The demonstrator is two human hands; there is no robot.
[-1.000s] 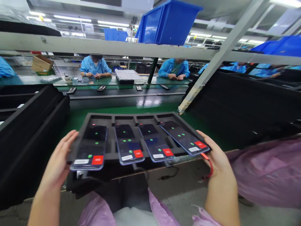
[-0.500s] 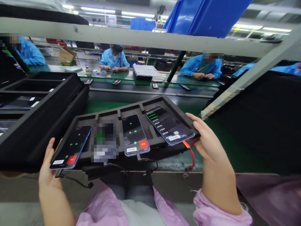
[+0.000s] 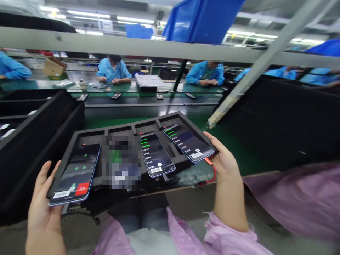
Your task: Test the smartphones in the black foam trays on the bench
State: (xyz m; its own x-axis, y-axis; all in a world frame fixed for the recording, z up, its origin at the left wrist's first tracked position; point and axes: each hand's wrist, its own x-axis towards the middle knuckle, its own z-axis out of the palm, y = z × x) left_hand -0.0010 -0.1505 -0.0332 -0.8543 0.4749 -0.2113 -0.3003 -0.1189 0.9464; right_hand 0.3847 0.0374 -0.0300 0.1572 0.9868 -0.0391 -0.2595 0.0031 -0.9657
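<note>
Between my two hands a black foam tray (image 3: 120,128) is held up, its left end tipped lower. My left hand (image 3: 42,202) grips the left end, beside a smartphone (image 3: 77,173) showing green marks and a red box. My right hand (image 3: 225,157) is closed on the right end, next to another smartphone (image 3: 187,143) with lines of text. A middle smartphone (image 3: 157,154) also shows a text list. The compartment left of it is blurred out. Cable plugs join the phones' near ends, one of them a red cable (image 3: 212,173). The fingers under the tray are hidden.
Stacked black foam trays (image 3: 61,124) stand at left. A slanted grey post (image 3: 239,90) and black panel (image 3: 278,113) rise at right. Beyond, phone parts lie along a conveyor (image 3: 132,101), with co-workers in blue behind. A pink sleeve (image 3: 297,198) shows at right.
The middle phone's screen has switched from green arrows and a red box to a text list. My view has turned right, and the tray's left end sits slightly lower. Both hands keep their hold.
</note>
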